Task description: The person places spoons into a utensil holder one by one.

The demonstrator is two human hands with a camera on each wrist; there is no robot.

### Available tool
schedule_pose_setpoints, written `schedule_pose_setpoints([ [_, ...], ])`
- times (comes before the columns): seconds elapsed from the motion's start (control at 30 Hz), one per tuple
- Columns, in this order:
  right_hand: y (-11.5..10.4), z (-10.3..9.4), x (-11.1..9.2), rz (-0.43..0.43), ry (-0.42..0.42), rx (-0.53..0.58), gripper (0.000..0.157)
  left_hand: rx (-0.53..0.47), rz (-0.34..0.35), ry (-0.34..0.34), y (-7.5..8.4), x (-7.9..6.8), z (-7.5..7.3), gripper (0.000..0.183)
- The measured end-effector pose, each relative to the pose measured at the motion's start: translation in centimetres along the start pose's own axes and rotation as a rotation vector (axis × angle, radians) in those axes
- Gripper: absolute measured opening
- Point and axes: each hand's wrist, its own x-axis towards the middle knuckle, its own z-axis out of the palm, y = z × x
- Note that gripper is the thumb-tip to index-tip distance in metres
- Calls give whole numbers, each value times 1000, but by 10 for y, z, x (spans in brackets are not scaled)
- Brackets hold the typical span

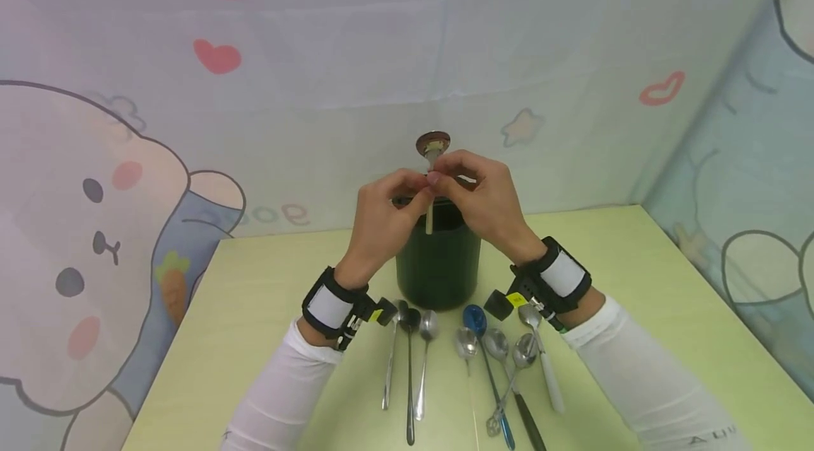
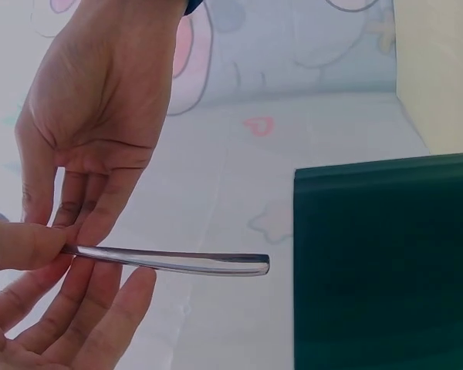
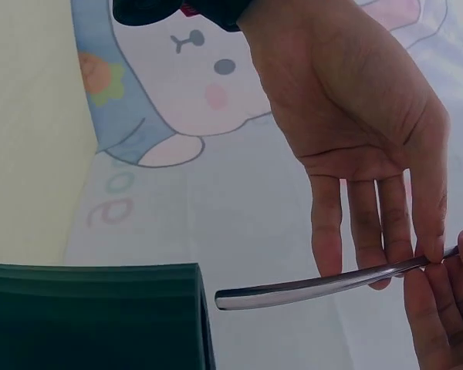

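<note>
Both hands are together above the mouth of a dark green container (image 1: 439, 271). Between them a metal spoon (image 1: 433, 143) stands upright, bowl on top and handle (image 2: 208, 264) pointing down. The left hand (image 1: 386, 218) pinches the spoon's handle between thumb and fingers. From the other side the right hand (image 1: 490, 200) pinches the same handle, its fingertips meeting those of the left. In the right wrist view the free end of the handle (image 3: 293, 293) is just outside the container's rim. The inside of the container is hidden in shadow.
Left of centre on the pale yellow table (image 1: 267, 281) lie a dark spoon (image 1: 410, 366) and two silver spoons (image 1: 427, 338). To their right are a blue spoon (image 1: 486, 359), a white-handled spoon (image 1: 547, 366) and several others. A printed cloth (image 1: 356, 62) hangs behind.
</note>
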Motion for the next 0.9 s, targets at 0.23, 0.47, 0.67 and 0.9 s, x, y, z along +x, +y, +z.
schedule_pose_setpoints([
  [0.23, 14, 3, 3, 10, 34, 19, 16, -5, -9, 12, -10, 6, 8, 10],
  [0.47, 32, 8, 2, 54, 47, -26, 19, 10, -53, 0, -27, 8, 18, 8],
  [0.67, 42, 10, 1, 90, 15, -50, 21, 44, -83, -18, -38, 4, 22, 9],
  [0.9, 49, 11, -3, 106, -39, -86, 17, 62, -121, -55, -48, 0, 26, 10],
])
